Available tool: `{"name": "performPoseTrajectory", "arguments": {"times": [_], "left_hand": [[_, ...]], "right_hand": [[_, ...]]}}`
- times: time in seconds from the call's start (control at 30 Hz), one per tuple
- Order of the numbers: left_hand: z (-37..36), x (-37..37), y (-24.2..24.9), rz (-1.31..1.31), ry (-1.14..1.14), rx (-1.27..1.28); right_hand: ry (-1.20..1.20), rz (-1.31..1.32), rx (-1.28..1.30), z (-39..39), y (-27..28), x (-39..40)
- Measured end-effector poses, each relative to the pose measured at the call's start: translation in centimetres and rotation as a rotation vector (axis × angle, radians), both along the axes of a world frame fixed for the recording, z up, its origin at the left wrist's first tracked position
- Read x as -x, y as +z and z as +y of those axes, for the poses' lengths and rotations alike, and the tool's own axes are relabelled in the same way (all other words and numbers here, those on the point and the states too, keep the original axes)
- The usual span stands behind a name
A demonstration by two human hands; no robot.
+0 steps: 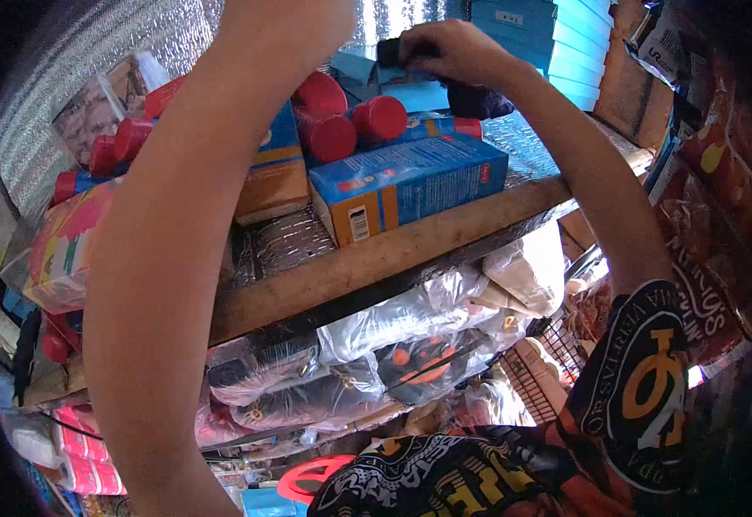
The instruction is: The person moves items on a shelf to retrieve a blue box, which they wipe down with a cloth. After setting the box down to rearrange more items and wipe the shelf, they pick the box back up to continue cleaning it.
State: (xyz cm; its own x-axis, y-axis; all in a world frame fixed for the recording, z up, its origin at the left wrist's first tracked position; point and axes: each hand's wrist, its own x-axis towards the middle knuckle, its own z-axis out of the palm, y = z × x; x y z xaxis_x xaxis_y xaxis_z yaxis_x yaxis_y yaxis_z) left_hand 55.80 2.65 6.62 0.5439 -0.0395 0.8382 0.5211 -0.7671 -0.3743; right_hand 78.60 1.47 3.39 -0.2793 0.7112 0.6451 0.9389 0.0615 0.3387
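Observation:
My right hand (453, 53) is raised over the back of the shelf, its fingers closed round a dark, soft-looking item (479, 102). That item looks like black cloth, part of it showing past the fingertips and part hanging below the palm. My left hand (294, 21) reaches up to the top edge of the view, where its fingers are cut off. Under the hands, a blue and orange box (419, 185) lies on the wooden shelf (393, 241). Several red-capped containers (378, 118) lie behind it.
Stacked light-blue boxes (578, 52) stand at the back right. Plastic-wrapped goods (333, 392) fill the level below the shelf's wooden edge. Hanging packets (712, 215) crowd the right side. A colourful box (66, 246) sits left of my left forearm.

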Motion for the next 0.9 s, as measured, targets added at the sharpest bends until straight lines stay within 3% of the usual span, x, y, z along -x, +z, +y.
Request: {"name": "performPoseTrajectory", "arguments": {"times": [0.07, 0.13, 0.17, 0.23, 0.27, 0.37, 0.4, 0.47, 0.57, 0.67, 0.73, 0.8, 0.9], "left_hand": [[-0.3, -0.2, 0.1, -0.070, 0.025, -0.039], [-0.7, -0.2, 0.1, -0.078, 0.029, -0.042], [-0.8, -0.2, 0.1, -0.086, 0.035, -0.038], [-0.8, -0.2, 0.3, -0.084, 0.053, -0.015], [-0.7, -0.2, 0.3, -0.079, 0.062, -0.005], [-0.2, -0.4, 0.2, -0.071, 0.074, -0.015], [0.0, -0.4, 0.2, -0.070, 0.075, -0.021], [0.3, -0.3, 0.2, -0.041, 0.052, -0.002], [0.3, -0.1, 0.1, -0.024, 0.028, 0.022], [-0.3, 0.4, -0.1, -0.003, 0.040, 0.050], [0.1, 0.2, 0.2, 0.009, 0.045, 0.079], [0.3, 0.1, 0.2, 0.009, 0.039, 0.104], [0.3, 0.1, 0.2, -0.019, 0.104, 0.056]], "right_hand": [[-0.073, 0.018, -0.087, -1.0, 0.3, -1.0], [0.049, -0.012, -0.421, -2.7, 1.5, -2.2], [0.056, -0.022, -0.422, -2.8, 1.9, -2.1], [0.143, 0.212, -0.525, -3.3, 2.0, -1.0], [0.149, 0.214, -0.521, -2.7, 1.5, -0.9], [0.092, -0.157, -0.173, -0.7, 0.1, 0.4], [0.033, -0.096, 0.006, -0.9, -0.1, 1.4], [-0.090, -0.105, 0.033, -0.4, -0.5, 2.3], [0.016, 0.039, 0.140, 0.4, 0.1, 0.9], [0.008, -0.063, 0.157, -0.4, 0.7, -1.3], [-0.124, 0.013, 0.225, -1.0, 0.8, -1.6], [-0.135, -0.179, 0.051, -1.8, 0.6, -1.1], [-0.026, -0.177, -0.083, -0.8, 0.0, 1.8]]}}
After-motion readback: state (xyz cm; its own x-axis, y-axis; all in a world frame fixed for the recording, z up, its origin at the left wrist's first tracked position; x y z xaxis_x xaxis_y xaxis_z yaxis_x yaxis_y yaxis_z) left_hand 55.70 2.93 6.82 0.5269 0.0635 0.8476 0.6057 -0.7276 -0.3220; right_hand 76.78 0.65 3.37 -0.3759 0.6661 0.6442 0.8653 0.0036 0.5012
